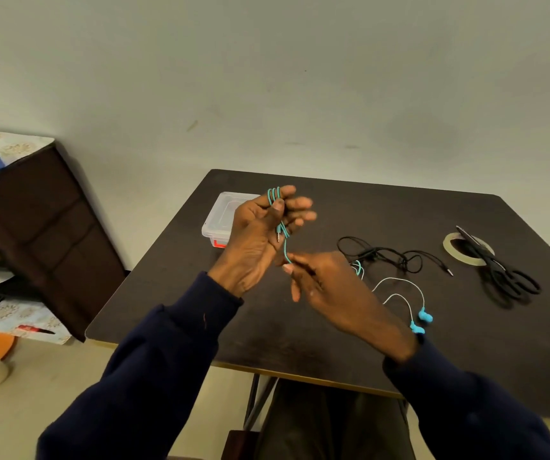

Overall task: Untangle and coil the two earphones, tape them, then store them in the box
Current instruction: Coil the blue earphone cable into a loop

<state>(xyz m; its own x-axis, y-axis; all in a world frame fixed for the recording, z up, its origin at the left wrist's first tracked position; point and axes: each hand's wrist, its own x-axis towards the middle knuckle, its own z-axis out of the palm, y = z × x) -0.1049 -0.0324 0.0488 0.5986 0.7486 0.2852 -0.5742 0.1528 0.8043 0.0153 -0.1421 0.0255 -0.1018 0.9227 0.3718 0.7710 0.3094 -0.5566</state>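
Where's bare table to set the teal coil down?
Bare: far strip of the table between box and tape; near-right corner below the scissors. Crowded: centre-right, black earphones and teal earphones.

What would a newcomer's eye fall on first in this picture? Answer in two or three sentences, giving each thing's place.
Two hands raised mid-frame over the dark table: the left hand has the teal earphone cable looped round its fingers, the right hand pinches the strand hanging below. To the right lie a tangled black earphone and, further right, scissors across a tape roll. A clear box sits behind the left hand.
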